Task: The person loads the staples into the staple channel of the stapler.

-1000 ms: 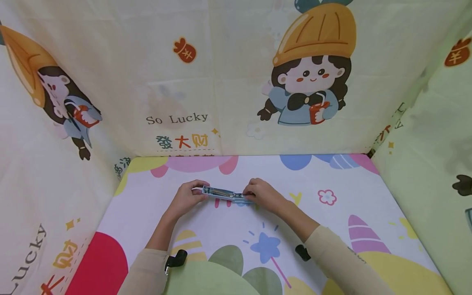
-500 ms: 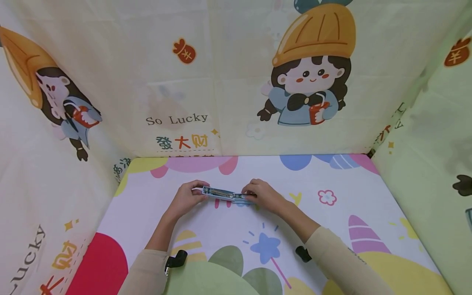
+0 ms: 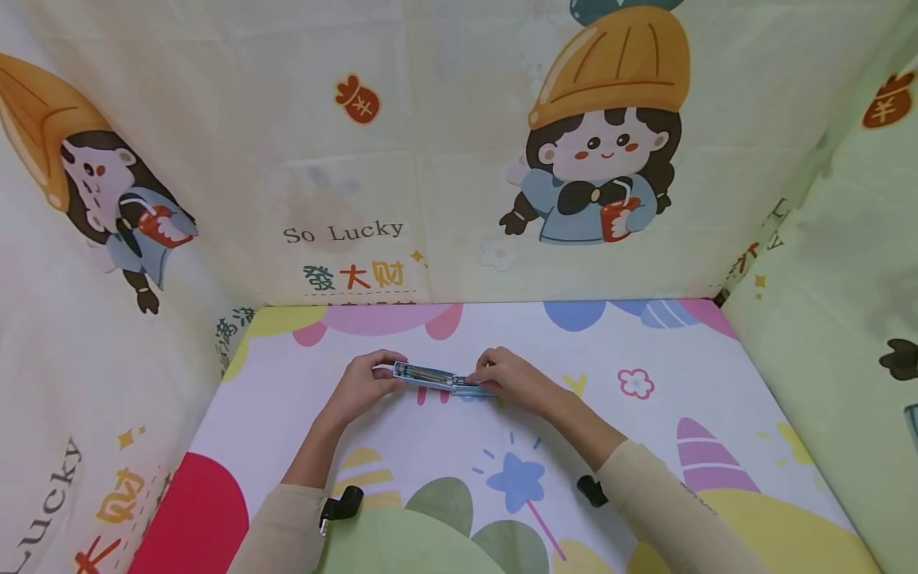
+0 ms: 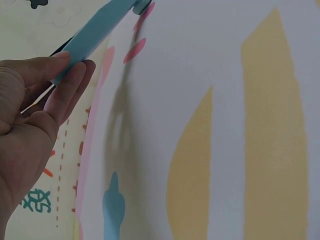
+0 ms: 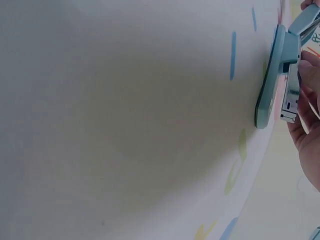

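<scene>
A light blue stapler (image 3: pixel 425 375) is folded open above the table, its top cover swung away to the left. My left hand (image 3: pixel 361 388) pinches the end of that cover between thumb and fingers; the left wrist view shows the cover (image 4: pixel 92 37) tilted upward in this grip. My right hand (image 3: pixel 515 381) is at the metal magazine (image 5: pixel 290 100), with the thumb bent over its top side. A thin dark strip, apparently staples, shows under the thumb, pinched by the fingers. Below the magazine lies the blue base (image 5: pixel 270 85). The fingers partly hide the magazine's channel.
A white table (image 3: pixel 559 430) with a colourful printed pattern spreads below the hands. Cream printed cloth (image 3: pixel 459 175) walls it in at the back and on both sides. Black wrist cameras sit by both sleeves.
My right fingers have shifted slightly left along the magazine, and the dark strip seen by them earlier is now mostly covered. The left hand and stapler cover have stayed in place.
</scene>
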The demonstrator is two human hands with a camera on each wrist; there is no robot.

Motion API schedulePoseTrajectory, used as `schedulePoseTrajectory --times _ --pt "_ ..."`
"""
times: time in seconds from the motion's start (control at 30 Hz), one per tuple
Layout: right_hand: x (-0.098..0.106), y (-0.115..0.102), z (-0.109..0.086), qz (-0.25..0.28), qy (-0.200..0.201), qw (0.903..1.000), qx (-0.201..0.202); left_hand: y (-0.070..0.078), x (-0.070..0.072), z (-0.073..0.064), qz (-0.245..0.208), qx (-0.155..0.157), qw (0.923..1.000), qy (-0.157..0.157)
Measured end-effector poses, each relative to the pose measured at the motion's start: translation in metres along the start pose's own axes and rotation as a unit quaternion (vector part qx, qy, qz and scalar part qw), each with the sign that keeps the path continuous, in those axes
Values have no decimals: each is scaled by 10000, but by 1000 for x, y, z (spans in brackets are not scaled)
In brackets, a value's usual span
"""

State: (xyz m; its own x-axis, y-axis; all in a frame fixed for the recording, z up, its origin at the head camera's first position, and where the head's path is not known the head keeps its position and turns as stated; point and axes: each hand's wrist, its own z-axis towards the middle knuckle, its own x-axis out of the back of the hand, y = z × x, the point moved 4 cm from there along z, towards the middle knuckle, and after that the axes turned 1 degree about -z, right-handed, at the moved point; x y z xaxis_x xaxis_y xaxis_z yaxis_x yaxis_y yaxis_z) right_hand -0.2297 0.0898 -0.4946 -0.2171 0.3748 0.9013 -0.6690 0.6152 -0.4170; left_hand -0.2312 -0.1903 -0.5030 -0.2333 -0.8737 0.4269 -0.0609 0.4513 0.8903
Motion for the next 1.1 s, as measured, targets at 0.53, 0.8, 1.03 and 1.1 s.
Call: schedulePoseTrajectory --times 0.53,0.8,1.03,1.1 --pt "6 7 -6 -185 -48 9997 123 0 1 1 16 -18 10000 -6" --pt "8 11 -12 -180 124 9997 139 0 1 1 32 -68 10000 -28" --pt "9 13 -17 -282 155 9995 64 1 1 0 63 -135 9999 -28" --pt "10 15 -18 -336 156 9993 60 1 1 0 65 -123 9999 -32"
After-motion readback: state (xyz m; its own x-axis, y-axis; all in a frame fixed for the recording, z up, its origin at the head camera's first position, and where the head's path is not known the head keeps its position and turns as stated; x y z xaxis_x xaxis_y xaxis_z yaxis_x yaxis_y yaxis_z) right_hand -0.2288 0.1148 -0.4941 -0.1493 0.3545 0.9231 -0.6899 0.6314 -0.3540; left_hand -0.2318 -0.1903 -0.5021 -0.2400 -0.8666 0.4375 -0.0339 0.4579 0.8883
